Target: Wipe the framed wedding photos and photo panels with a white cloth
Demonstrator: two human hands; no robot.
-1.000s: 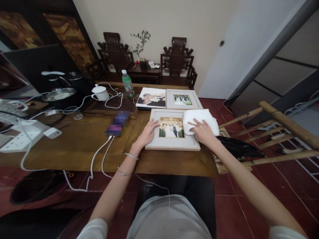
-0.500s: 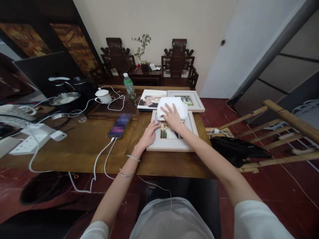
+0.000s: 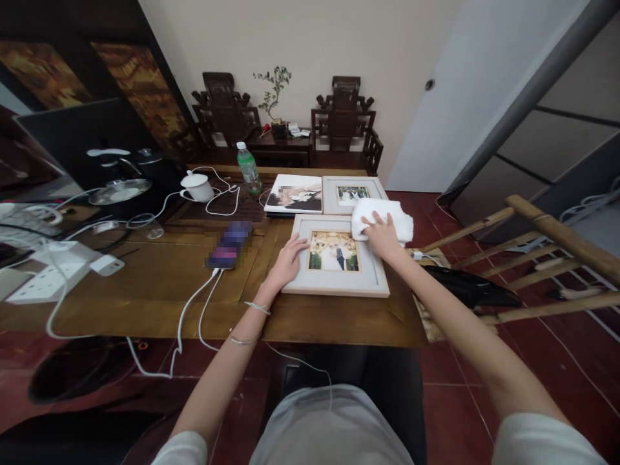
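A pale wooden picture frame [image 3: 339, 289] with a photo [image 3: 334, 250] in its middle lies flat near the table's front right edge. My left hand [image 3: 289, 259] rests on the frame's left side, fingers stretched out over the border. With my right hand [image 3: 382, 234] I press a folded white towel [image 3: 400, 223] onto the frame's upper right corner, part of the towel reaching past the edge. Behind lie a second framed photo [image 3: 330, 196] and a white-edged photo panel [image 3: 287, 204], its picture partly blurred; both are close to the first frame.
Left on the table [image 3: 145, 284] are a phone [image 3: 230, 245] with charging cables, a green-labelled bottle [image 3: 248, 169], a lidded white cup [image 3: 197, 187], a clear cup [image 3: 148, 226] and a power strip [image 3: 53, 274]. A bamboo chair [image 3: 557, 239] stands at the right.
My right hand has slid the towel rightward from the frame's top middle to its right corner, uncovering the photo. My left hand stays on the frame's left side.
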